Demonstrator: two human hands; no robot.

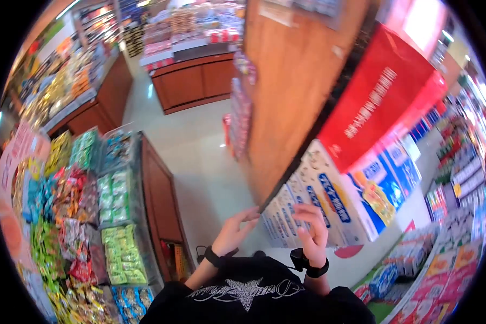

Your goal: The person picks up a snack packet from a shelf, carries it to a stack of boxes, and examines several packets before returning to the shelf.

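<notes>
My left hand (234, 231) is raised in front of my chest, fingers apart and stretched toward the lower corner of a stack of white and blue cartons (329, 200). It holds nothing. My right hand (311, 227) is lifted beside it, fingers loosely bent, just in front of the same cartons; whether it touches them I cannot tell. Both wrists wear black bands. A big red carton (378, 102) sits above the white ones, against a wooden shelf end panel (286, 92).
A wooden display stand (162, 205) with bins of colourful snack packets (86, 210) runs along the left. More wooden counters with goods stand at the back (194, 81). Shelves of packaged goods line the right (459, 178). A pale tiled aisle (200, 156) lies between.
</notes>
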